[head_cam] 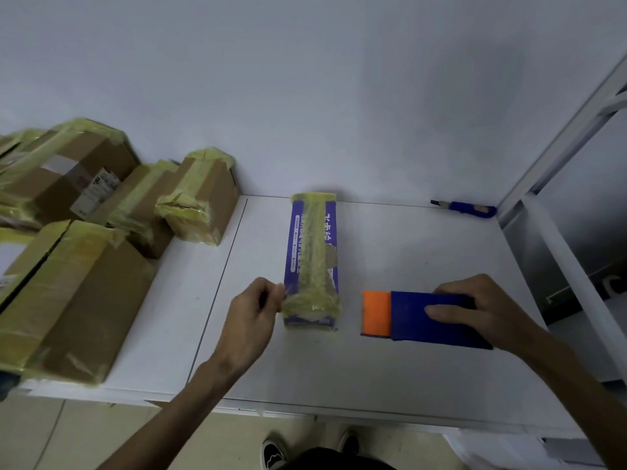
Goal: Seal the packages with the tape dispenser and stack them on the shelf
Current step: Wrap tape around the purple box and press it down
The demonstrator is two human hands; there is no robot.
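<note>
A long purple box [312, 259] lies on the white table [390, 368], its top and near end covered with yellowish tape. My left hand [252, 313] pinches the tape at the box's near left corner. To the right lies the blue tape dispenser [427, 320] with an orange blade end pointing left. My right hand [488, 310] grips the dispenser from above, thumb along its near side.
Several taped cardboard boxes [78, 232] are piled on the left part of the table. A blue utility knife [466, 208] lies at the far right by the wall. A white metal shelf frame [556, 232] stands at the right. My shoes show below the table edge.
</note>
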